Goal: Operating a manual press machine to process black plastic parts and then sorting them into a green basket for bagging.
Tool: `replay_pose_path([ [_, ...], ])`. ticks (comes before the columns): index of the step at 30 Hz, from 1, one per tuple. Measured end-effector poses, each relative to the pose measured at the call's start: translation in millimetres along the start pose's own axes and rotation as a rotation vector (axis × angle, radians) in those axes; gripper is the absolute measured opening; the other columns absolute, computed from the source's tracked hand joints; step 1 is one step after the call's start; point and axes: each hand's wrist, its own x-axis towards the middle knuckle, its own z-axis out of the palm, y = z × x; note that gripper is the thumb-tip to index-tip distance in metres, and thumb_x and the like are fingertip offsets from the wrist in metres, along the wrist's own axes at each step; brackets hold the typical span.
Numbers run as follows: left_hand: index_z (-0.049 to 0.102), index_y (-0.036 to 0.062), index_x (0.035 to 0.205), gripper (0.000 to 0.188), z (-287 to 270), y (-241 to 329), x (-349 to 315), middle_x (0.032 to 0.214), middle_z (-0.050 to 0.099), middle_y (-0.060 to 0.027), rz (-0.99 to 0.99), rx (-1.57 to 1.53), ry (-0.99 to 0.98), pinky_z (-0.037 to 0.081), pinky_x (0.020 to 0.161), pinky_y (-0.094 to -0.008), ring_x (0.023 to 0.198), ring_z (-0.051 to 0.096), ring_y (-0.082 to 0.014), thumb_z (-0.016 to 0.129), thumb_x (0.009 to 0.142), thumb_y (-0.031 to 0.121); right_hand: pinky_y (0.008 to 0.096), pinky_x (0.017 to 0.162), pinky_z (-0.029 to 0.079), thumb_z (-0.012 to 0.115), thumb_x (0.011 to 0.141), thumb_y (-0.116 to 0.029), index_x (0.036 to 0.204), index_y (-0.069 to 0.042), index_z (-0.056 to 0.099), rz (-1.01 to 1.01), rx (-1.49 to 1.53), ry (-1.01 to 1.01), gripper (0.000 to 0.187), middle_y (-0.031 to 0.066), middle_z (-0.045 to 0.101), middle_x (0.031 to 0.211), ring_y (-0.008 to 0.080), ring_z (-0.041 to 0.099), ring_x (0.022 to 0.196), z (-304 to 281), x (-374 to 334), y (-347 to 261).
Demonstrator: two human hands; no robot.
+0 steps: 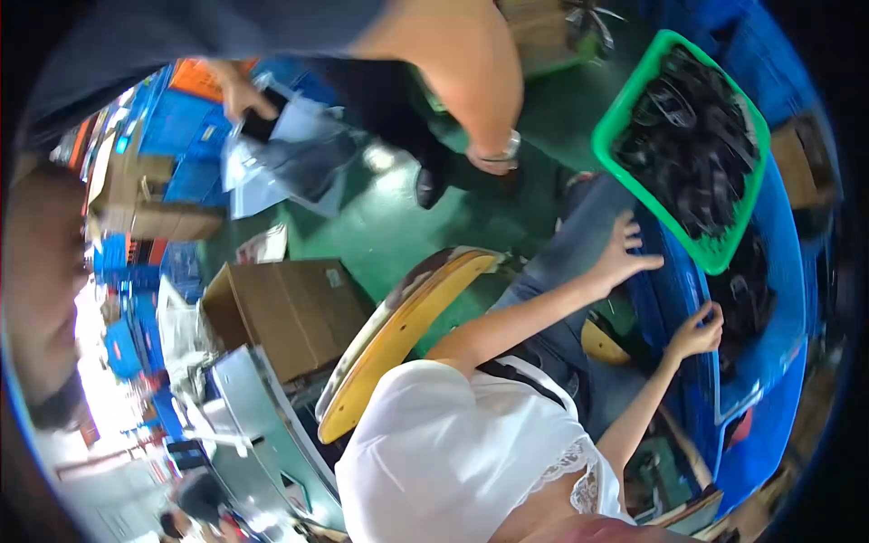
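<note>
My left hand is held out with its fingers spread and holds nothing, just left of a green basket. The basket is full of dark, glossy pieces whose kind I cannot make out. It rests tilted over a large blue bin, which holds more dark pieces. My right hand is at the bin's near rim with its fingers curled together in a pinch. Whatever they hold, if anything, is too small to name.
A co-worker's arm reaches down from above; their other hand holds a dark object by a clear plastic bag. A cardboard box and a yellow stool-like seat stand at my left. Blue crates stack behind.
</note>
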Motion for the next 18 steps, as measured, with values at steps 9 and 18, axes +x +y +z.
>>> replay_pose_path([
  [9,0.039,0.0013,0.115,0.057,-6.5,-34.6,-30.2,0.104,0.049,-0.0129,-0.159,0.081,-0.018,0.043,0.078,-0.0304,0.089,0.051,-0.0199,0.067,0.066,0.011,0.0357,0.056,0.037,0.057,0.082,-0.026,0.083,-0.012,0.059,-0.139,0.002,0.029,0.015,0.0023,0.060,0.074,0.0234,0.054,0.061,0.0,4.7,-3.6],
  [18,0.041,0.0053,0.112,0.047,6.1,-51.9,-43.9,0.102,0.047,-0.0104,-0.167,0.061,-0.233,0.043,0.076,-0.0277,0.085,0.052,-0.0172,0.064,0.071,0.009,0.0347,0.071,0.036,0.055,0.083,-0.028,0.087,-0.010,0.058,-0.083,0.035,-0.016,0.019,0.0013,0.061,0.081,0.0214,0.054,0.069,-0.1,1.6,-3.9],
])
